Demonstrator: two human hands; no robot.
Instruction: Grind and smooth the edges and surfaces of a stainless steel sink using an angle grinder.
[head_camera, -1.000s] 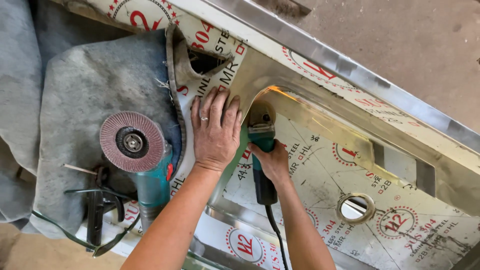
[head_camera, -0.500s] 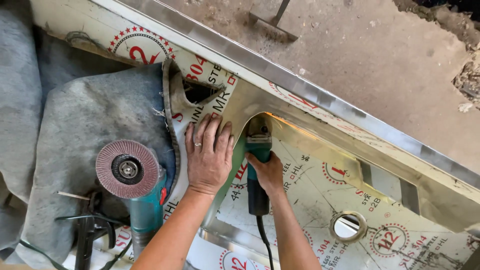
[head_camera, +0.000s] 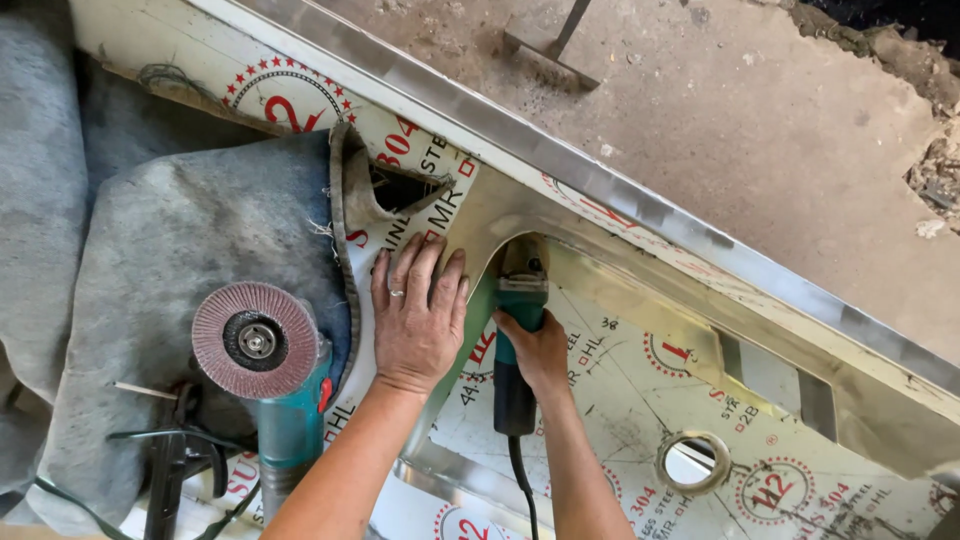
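Head view: right hand (head_camera: 538, 352) clamped on teal angle grinder (head_camera: 518, 330) at steel sink (head_camera: 640, 400) corner; left hand (head_camera: 418, 318) flat, fingers spread, on rim.

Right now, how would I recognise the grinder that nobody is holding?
Find the grey cloth at the left of the steel sink. On it lies a teal grinder, left of the left hand. Its round pinkish flap disc faces up, unlike the grinder in the right hand.

A second angle grinder (head_camera: 275, 400) with a worn flap disc (head_camera: 255, 340) lies face up on grey cloth (head_camera: 150, 260). Black pliers (head_camera: 170, 465) lie beside it. Beyond the metalwork, a dusty concrete floor (head_camera: 780, 130) with rubble (head_camera: 935, 170).
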